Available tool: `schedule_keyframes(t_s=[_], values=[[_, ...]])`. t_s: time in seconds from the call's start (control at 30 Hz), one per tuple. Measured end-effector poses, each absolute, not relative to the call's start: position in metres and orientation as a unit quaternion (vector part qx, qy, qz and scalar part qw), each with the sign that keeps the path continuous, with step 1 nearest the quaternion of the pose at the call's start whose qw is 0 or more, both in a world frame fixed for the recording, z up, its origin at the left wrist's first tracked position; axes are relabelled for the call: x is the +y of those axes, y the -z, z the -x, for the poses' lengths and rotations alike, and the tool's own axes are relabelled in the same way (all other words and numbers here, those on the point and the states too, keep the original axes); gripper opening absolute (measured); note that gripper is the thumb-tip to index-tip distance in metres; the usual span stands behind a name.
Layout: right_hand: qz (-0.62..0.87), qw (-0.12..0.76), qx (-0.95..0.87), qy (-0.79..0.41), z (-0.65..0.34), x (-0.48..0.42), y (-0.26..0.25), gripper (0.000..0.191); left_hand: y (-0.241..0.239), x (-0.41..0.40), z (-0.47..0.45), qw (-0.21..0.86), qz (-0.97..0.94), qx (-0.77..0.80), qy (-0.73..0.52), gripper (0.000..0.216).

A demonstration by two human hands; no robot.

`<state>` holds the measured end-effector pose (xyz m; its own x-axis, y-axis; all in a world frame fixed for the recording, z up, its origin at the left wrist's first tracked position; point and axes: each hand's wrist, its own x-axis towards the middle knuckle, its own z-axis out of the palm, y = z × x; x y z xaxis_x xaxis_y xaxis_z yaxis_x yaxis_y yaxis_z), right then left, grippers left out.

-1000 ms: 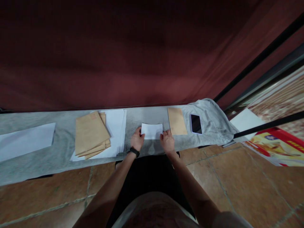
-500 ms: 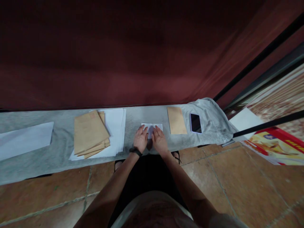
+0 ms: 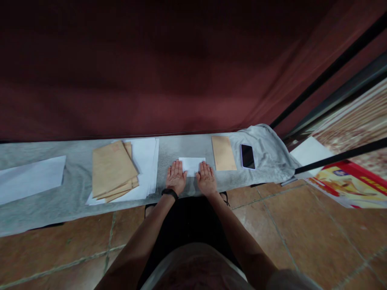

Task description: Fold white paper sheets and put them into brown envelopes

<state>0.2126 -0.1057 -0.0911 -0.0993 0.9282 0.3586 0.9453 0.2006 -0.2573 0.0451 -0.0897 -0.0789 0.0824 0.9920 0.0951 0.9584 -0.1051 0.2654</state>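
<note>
Left hand (image 3: 176,177) and right hand (image 3: 207,178) lie palm down, fingers stretched flat over opposite ends of the white paper (image 3: 192,164), roughly midway between front and back edges of the bench (image 3: 169,146)! It looks light, thin, easily creased; pinching its short sides should suit.

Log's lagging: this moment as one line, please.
left hand: flat at left end of white paper; right hand: flat at its right end; brown envelope: right of paper; phone: right of envelope
</note>
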Motion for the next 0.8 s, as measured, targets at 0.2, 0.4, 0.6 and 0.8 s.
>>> schedule_keyframes(t_s=[0.2, 0.4, 0.6, 0.8], values=[[0.643, 0.21, -0.736, 0.01, -0.215, -0.108, 0.089, 0.055, 0.07, -0.092, -0.066, 0.069, -0.763, 0.627, -0.144, 0.059], [0.65, 0.164, -0.742, -0.017, -0.216, -0.107, 0.086, 0.054, 0.068, -0.075, -0.1, 0.133, -0.801, 0.574, -0.101, 0.058], [0.649, 0.222, -0.728, 0.002, -0.215, -0.108, 0.092, 0.054, 0.072, -0.063, -0.073, 0.108, -0.775, 0.615, -0.099, 0.061], [0.66, 0.224, -0.717, -0.018, -0.204, -0.098, 0.079, 0.052, 0.075, -0.067, -0.052, 0.092, -0.768, 0.626, -0.096, 0.061]])
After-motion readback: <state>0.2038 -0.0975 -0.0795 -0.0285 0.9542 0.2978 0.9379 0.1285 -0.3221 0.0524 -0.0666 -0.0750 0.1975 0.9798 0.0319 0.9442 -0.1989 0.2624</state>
